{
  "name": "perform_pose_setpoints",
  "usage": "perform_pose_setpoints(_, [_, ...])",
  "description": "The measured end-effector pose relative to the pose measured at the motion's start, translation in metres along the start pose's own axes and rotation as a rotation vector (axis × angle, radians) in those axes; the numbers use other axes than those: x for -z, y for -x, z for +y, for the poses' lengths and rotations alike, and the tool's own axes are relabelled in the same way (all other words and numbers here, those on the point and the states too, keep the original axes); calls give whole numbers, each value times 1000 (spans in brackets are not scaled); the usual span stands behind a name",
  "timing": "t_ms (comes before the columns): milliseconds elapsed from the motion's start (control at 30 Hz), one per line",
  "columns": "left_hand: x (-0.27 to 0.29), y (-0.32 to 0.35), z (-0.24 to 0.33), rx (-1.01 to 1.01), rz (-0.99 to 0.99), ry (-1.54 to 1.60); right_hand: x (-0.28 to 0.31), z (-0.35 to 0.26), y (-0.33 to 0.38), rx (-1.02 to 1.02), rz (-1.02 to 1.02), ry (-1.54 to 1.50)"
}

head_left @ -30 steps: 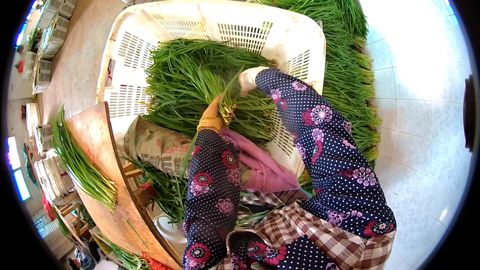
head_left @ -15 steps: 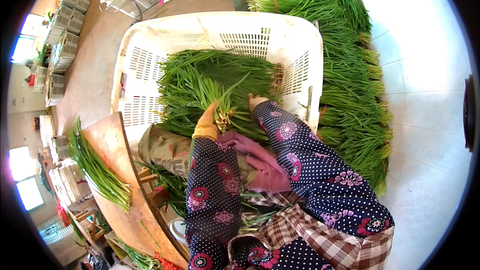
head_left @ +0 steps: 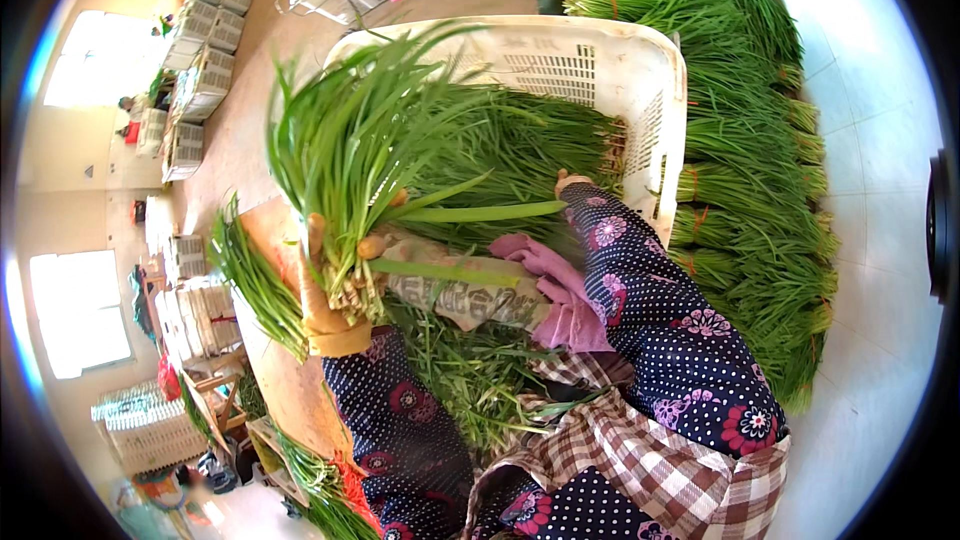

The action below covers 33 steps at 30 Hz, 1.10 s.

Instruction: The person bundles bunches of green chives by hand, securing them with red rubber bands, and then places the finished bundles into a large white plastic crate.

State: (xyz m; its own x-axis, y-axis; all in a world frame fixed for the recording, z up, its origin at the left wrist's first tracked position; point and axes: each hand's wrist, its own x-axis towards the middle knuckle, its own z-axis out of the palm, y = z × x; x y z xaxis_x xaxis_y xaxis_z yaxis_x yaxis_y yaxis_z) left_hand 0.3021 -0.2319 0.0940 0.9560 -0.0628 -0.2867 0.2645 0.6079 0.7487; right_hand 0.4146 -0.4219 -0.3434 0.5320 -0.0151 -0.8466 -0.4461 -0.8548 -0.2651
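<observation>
My left hand [head_left: 318, 285], in a yellowish glove or cuff, is closed round the base of a loose bunch of garlic chives [head_left: 350, 155]. The pale stem ends show below my fingers, and the leaves fan upward over the left side of the white plastic crate [head_left: 672, 130]. Two stray leaves jut out to the right. My right hand [head_left: 572, 181] is low over the chives lying in the crate [head_left: 520, 130], close to its right side; its fingers are mostly hidden. Both forearms wear dark floral, dotted sleeves.
Left of me stands a wooden board [head_left: 275, 355] with a small pile of chives [head_left: 250, 280]. Tied chive bundles [head_left: 740, 180] line the tiled wall on the right. A printed sack [head_left: 460, 290] and a pink cloth [head_left: 560, 290] lie before me, above loose leaves [head_left: 460, 370].
My left hand has lifted the bunch of chives out of the crate and swung left toward the board. My right hand stays over the crate. The view has turned somewhat left.
</observation>
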Motion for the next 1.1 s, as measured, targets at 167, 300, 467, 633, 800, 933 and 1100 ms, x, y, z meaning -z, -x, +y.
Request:
perform_pose_setpoints(167, [-37,58,34,-259,20,-119,-21,0,-25,-85,96,-77])
perform_pose_setpoints(300, [-58,122,56,-376,-56,-78,-8,10,-17,115,78,139])
perform_pose_setpoints(467, [-49,235,85,-609,41,-20,-5,-9,86,203,64,392])
perform_pose_setpoints(633, [9,264,89,-758,-156,-2,27,24,52,-12,29,514])
perform_pose_setpoints(800, [104,324,-6,-980,400,229,14,6,37,85,79,669])
perform_pose_setpoints(933, [181,342,-99,-857,416,586,12,-19,50,205,282,670])
perform_pose_setpoints(1100, [217,317,-182,-791,331,815,70,-45,137,511,600,595])
